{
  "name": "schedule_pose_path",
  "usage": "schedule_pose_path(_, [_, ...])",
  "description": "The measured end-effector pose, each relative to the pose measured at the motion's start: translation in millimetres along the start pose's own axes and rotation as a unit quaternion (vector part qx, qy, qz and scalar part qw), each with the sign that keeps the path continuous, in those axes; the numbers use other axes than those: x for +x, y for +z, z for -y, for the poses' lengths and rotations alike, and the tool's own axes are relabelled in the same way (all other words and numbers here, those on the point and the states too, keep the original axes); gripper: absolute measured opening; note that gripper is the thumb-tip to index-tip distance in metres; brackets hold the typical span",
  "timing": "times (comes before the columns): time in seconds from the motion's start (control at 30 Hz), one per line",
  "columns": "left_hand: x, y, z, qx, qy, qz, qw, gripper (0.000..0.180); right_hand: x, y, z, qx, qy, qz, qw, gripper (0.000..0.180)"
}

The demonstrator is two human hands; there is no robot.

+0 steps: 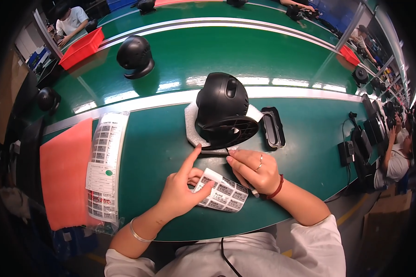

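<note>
A black rounded fan-like device [224, 99] lies tipped on a white foam pad [193, 124], its round base turned toward me. My left hand [182, 189] pinches a curled sheet of printed labels [226, 199] between thumb and bent fingers. Its index finger stretches out to the near edge of the device's base. Closed around a slim pen-like tool [253, 191], my right hand [256, 171] has its fingertips close to that same edge. The tool's dark tip reaches the base; most of its length is hidden by the fingers, so its exact kind is unclear.
Right of the device sits an open black case [273, 128]. A bagged stack of label sheets [107, 161] and an orange sheet [65, 175] lie at the left. Beyond the metal rail, another black device [135, 56] stands on the green belt, with red bins [82, 48] farther off.
</note>
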State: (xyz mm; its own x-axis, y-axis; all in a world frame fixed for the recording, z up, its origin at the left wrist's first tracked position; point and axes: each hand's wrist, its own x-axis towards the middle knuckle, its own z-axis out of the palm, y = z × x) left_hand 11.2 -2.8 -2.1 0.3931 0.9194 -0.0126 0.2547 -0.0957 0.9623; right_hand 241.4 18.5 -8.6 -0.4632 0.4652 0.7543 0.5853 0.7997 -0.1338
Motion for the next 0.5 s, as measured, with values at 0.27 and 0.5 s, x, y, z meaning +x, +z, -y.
schedule_pose_path(0.27, [2,-1,2,-0.020,-0.001,0.004,1.000,0.083,16,-28,6,0.065,0.042,-0.002,0.997,0.014])
schedule_pose_path(0.5, [5,-11,13,-0.031,-0.051,0.008,0.998,0.086,77,-61,-7,0.161,0.229,-0.057,0.958,0.028])
